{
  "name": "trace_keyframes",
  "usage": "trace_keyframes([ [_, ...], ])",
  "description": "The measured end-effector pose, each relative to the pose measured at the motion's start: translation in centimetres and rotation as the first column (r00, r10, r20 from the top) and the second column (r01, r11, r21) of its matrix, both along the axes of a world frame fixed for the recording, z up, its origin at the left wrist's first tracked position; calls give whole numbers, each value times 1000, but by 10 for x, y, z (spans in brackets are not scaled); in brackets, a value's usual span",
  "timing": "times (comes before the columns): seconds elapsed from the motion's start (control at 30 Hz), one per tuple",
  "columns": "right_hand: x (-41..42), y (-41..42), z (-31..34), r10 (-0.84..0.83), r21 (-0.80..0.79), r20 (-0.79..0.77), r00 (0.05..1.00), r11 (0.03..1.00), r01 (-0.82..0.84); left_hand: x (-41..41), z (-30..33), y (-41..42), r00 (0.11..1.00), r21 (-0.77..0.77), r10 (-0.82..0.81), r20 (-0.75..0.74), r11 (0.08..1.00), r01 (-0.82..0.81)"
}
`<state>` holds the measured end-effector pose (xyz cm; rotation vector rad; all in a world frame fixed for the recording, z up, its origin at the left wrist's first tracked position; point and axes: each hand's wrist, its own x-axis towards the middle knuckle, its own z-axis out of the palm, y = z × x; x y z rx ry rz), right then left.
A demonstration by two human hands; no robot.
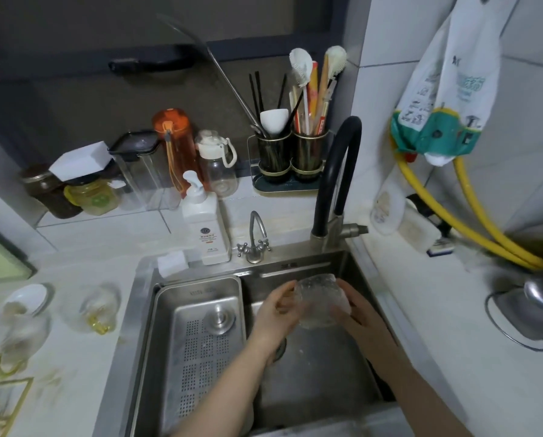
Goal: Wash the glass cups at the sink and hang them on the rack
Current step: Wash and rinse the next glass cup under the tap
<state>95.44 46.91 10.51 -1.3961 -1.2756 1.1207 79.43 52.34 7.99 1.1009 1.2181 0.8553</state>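
Over the sink [352, 269], I hold a glass cup [322, 302] between both hands, under the black tap [336, 171]. My left hand [278, 313] cups its near-left side, fingers curled round the wall. My right hand [355, 310] wraps the other side, fingers spread on the glass. The cup sits above the open basin, right of the steel drain tray [200, 335]; I cannot tell whether water is running.

This looks like the washing step: the cup is being rubbed or turned between my palms, not yet carried off. More cups [98, 309] wait on the counter [74, 389] to the left, blurred, some with gold handles. A gold-framed rack [2, 402] shows at the lower-left corner.

Next, as I judge it, comes a rinse, then a firm one-handed grip for the carry left to the rack. Wet glass is slippery, so I would lift slowly and keep it clear of the sink edge.
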Motion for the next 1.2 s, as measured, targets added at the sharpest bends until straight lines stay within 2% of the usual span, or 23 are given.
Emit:
trace_keyframes([
  [0.17, -18, -12, 1, -88, -17, -31, 996, 996, 87, -8, 3, -12, 997, -24, -80, -17, 997, 80],
  [0.3, -30, -16, 0, -108, -29, -8, 994, 994, 107, -14, 5, -14, 998, -67, -55, 16, 996, 56],
  [0.43, -37, -19, -5, -185, -60, 26, 982, 981, 186, -18, 3, -19, 999, -41, -39, -35, 998, 37],
  [0.7, -38, -29, -20, -274, -102, 108, 956, 953, 285, -26, 6, -29, 995, -231, -34, 93, 971, 55],
  [0.9, -45, -31, -17, -328, -23, 136, 935, 942, 334, -30, 9, -40, 986, -360, -56, 155, 927, 109],
  [1.2, -28, -28, 1, -263, -15, 56, 963, 964, 265, -17, 29, -57, 967, -257, -148, 209, 945, 201],
])
